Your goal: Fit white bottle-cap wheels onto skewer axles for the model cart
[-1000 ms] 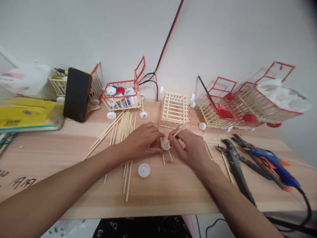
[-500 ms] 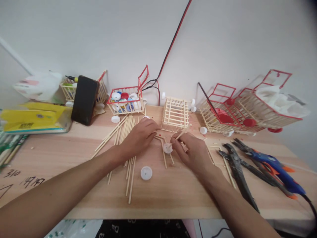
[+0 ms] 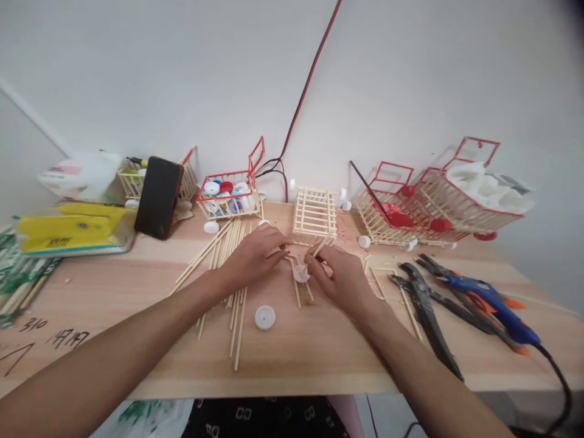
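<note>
Left hand point(image 3: 255, 255) has let go; right fingers point(image 3: 314, 263) pinch white cap point(image 3: 301, 274)

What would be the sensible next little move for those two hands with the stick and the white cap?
Probably to bring the left hand back to steady the white cap. The right hand pinches a thin stick whose lower end meets the cap, while the left hand rests beside it on the table, apparently not holding the cap. Pressing the stick in one-handed might let the cap slide.
</note>
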`<state>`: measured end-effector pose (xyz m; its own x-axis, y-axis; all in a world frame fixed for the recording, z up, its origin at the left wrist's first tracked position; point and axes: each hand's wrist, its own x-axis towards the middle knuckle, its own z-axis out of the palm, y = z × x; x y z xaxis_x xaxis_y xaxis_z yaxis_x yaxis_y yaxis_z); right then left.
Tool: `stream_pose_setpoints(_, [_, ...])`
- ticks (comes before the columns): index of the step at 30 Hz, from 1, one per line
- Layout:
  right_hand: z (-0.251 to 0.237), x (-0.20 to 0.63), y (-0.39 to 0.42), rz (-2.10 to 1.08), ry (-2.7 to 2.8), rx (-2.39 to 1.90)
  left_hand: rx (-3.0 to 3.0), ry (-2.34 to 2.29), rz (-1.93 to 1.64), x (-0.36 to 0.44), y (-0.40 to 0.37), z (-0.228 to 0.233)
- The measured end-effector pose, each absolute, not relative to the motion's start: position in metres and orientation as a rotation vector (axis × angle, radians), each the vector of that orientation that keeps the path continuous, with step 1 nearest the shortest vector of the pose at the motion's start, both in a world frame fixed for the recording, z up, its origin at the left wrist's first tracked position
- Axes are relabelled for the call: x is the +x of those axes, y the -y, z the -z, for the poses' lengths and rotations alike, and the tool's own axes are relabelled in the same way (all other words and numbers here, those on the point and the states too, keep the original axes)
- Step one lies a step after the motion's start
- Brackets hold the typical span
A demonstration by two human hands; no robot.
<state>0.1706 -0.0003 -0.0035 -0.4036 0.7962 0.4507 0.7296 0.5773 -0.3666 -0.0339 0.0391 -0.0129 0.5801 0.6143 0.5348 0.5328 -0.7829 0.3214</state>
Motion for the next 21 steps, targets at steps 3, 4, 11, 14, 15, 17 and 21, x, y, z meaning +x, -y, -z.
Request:
stream_pose_setpoints(3, [0.004,0.170,0.000,-0.163,2.217,-1.200,2.658,-0.914,-0.909,-0.031,-0.037,0.012])
stream_pose_setpoints(4, [0.003,0.170,0.000,-0.166,2.215,-1.198,2.648,-0.904,-0.888,-0.030,-0.036,0.012])
stream_pose_setpoints(11, [-0.004,0.174,0.003,-0.211,2.088,-1.181,2.371,-0.987,-0.907,-0.030,-0.039,0.004])
stream_pose_setpoints(14, [-0.008,0.174,0.006,-0.275,1.997,-1.157,2.132,-0.991,-0.862,-0.032,-0.042,-0.005])
stream_pose_setpoints(15, [-0.009,0.174,0.007,-0.286,1.975,-1.142,2.056,-0.986,-0.832,-0.034,-0.042,-0.008])
stream_pose_setpoints(17, [-0.010,0.173,0.009,-0.289,1.941,-1.109,1.911,-0.982,-0.750,-0.038,-0.041,-0.013])
stream_pose_setpoints(21, [-0.013,0.172,0.012,-0.257,1.908,-1.044,1.652,-0.966,-0.680,-0.044,-0.033,-0.019])
